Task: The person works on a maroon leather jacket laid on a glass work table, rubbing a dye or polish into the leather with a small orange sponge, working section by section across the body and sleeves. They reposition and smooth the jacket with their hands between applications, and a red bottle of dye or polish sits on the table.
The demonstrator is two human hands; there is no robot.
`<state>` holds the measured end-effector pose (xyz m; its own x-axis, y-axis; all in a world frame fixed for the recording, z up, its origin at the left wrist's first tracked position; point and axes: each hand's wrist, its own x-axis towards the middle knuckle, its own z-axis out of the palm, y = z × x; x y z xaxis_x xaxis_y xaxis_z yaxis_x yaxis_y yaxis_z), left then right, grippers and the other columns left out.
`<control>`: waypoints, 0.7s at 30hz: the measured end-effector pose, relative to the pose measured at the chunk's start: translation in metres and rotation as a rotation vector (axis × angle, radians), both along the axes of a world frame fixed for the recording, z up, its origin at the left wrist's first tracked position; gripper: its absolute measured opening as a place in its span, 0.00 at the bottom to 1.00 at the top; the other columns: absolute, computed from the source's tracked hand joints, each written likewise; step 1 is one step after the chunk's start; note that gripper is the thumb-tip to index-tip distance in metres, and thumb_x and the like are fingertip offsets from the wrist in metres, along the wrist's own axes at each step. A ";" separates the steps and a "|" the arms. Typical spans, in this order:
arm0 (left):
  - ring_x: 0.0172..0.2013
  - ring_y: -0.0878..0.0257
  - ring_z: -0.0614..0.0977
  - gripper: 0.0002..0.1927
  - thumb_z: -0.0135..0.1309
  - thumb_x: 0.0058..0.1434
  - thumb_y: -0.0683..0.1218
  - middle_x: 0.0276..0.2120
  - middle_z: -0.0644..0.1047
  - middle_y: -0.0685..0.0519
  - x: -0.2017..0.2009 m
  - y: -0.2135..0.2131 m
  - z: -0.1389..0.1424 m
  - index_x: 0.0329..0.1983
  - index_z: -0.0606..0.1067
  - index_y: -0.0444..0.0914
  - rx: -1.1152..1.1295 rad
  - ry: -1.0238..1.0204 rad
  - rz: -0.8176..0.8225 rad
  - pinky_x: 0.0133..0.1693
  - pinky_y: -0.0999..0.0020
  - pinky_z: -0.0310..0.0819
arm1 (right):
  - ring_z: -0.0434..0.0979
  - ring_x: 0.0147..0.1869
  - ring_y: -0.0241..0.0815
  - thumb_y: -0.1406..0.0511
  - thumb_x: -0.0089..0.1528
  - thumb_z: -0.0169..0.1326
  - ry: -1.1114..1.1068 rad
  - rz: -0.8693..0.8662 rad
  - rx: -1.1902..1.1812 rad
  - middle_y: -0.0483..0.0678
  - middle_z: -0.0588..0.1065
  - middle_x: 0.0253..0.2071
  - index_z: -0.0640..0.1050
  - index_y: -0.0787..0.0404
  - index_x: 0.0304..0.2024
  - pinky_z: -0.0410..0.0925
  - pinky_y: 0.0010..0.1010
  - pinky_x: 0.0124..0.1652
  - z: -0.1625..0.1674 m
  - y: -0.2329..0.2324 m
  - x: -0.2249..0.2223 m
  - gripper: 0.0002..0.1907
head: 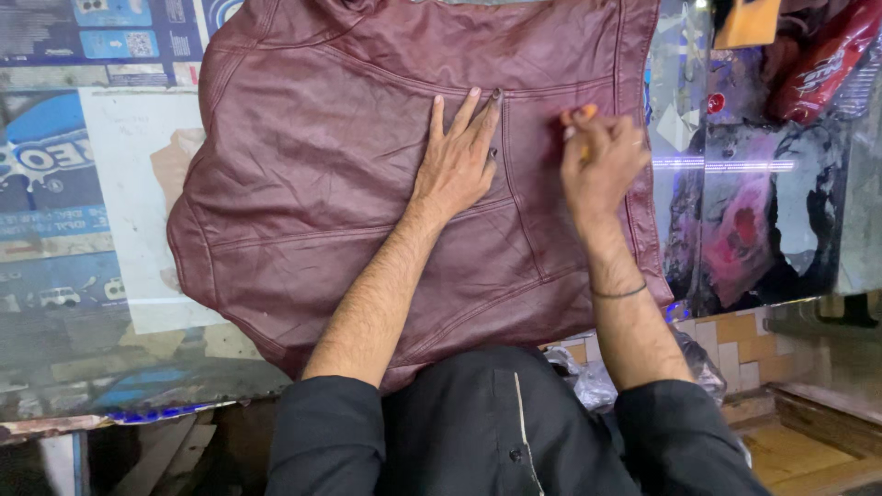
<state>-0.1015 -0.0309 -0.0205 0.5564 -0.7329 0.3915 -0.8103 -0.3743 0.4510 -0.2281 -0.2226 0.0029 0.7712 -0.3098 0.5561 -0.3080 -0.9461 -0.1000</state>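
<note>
One maroon leather jacket [349, 174] spread flat across bench [55, 367]. Left hand [457, 163] at jacket's middle seam, fingers splayed, palm pressing down. Right hand [602, 158] just beside, curled, pinching small orange object [581, 114].

Jacket [349, 184] covers most of table [55, 367]; left strip prob. free.

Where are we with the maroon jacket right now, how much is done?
Done: the jacket lies spread on the table. In hand: the left hand presses it flat by a seam; the right hand holds a small orange thing against it. What remains can't be told.
</note>
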 end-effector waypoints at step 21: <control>0.75 0.49 0.59 0.43 0.54 0.58 0.39 0.73 0.64 0.48 0.001 0.000 -0.016 0.76 0.53 0.33 -0.126 -0.013 0.008 0.73 0.34 0.39 | 0.69 0.48 0.45 0.64 0.63 0.62 0.016 -0.020 0.019 0.41 0.71 0.41 0.86 0.44 0.45 0.57 0.44 0.45 -0.011 0.034 0.012 0.08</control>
